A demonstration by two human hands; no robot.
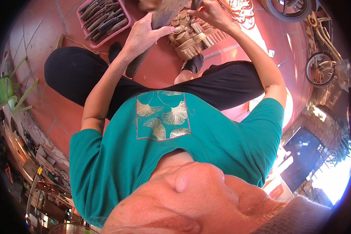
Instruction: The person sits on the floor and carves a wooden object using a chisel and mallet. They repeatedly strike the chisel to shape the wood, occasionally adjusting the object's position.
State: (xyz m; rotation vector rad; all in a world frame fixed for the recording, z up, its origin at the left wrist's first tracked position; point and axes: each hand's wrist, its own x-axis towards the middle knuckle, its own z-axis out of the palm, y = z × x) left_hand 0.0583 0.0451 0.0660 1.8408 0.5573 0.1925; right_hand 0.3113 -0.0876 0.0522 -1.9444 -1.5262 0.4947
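My left hand grips a long grey-brown wooden board that slants across in front of me, its thumb laid over the edge. The board's lower end comes down near my left knee. Across from it, at the top, my right hand is closed around a small dark piece, cut off by the picture's edge, so its kind is unclear. Between and below my hands lies a pile of light carved wooden pieces, several of them rounded, others ridged.
A pink plastic basket full of dark-handled tools stands at the far left on red floor tiles. Wheels of a bicycle are at the right. A green plant is at the left rim. My crossed legs frame the work.
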